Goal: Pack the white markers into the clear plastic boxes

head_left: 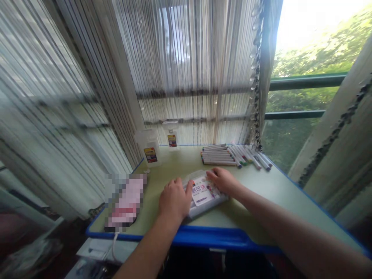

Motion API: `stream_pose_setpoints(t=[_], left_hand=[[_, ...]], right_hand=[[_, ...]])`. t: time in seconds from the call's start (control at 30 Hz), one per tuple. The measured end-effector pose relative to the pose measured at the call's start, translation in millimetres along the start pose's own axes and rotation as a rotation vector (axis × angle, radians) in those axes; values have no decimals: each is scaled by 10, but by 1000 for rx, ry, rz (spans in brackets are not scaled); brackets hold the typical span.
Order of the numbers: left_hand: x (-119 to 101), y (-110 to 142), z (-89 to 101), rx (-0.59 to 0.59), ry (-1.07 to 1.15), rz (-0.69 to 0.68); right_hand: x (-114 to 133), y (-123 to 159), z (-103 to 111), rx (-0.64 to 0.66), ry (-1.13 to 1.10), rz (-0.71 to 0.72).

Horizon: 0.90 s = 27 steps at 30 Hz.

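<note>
A flat clear plastic marker case (pixel 203 197) with a white label lies near the front of the pale green desk (pixel 261 186). My left hand (pixel 174 199) holds the case's left end, with the thumb over its edge. My right hand (pixel 222 180) has its fingers curled over the case's upper right part. Behind the hands, a stack of markers (pixel 216 155) lies flat, and several loose markers (pixel 250 157) fan out to its right. Both hands are apart from these markers. The case's contents are partly hidden by the label and my fingers.
Two clear plastic bottles (pixel 149 148) stand at the desk's back left. A pixelated pink object (pixel 124 201) lies at the left. The desk has a blue edge (pixel 203 235). Sheer striped curtains (pixel 186 69) hang behind it, beside an open window with a green railing (pixel 305 82).
</note>
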<state>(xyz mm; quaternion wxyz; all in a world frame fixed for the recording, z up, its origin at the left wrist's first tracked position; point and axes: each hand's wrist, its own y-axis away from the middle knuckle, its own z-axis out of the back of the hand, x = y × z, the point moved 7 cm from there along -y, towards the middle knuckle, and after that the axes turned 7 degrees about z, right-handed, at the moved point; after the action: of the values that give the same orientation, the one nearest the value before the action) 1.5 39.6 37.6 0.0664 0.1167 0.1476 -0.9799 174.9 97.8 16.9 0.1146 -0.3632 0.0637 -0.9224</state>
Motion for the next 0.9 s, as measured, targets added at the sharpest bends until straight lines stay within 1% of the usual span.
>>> stream_pose_setpoints(t=[0.1, 0.17, 0.2, 0.27, 0.3, 0.33, 0.37, 0.43, 0.53, 0.73, 0.8, 0.9], left_hand=[[111, -50, -27, -38, 194, 115], [198, -90, -58, -57, 457, 179], [240, -107, -85, -49, 625, 206], [292, -128, -123, -36, 937, 224], [305, -128, -111, -59, 1042, 208], [314, -119, -72, -111, 1099, 173], [320, -101, -16, -182, 1112, 126], [315, -43, 97, -319, 1056, 26], [290, 40, 202, -428, 936, -101], [266, 208, 427, -619, 714, -311], [246, 250, 489, -665, 649, -362], [236, 272, 533, -696, 606, -385]], right_hand=[[-48, 62, -50, -64, -490, -142], [-23, 103, -89, -97, -765, -186], [12, 115, -90, -112, -842, -168], [108, 127, -51, -150, -910, -57], [162, 132, -22, -171, -925, 22], [212, 138, 6, -192, -936, 106], [254, 147, 32, -213, -940, 185], [308, 169, 70, -256, -922, 307], [336, 202, 95, -310, -850, 411], [362, 233, 44, -260, -817, 497], [373, 244, 50, -241, -746, 516], [402, 267, 87, -221, -593, 551]])
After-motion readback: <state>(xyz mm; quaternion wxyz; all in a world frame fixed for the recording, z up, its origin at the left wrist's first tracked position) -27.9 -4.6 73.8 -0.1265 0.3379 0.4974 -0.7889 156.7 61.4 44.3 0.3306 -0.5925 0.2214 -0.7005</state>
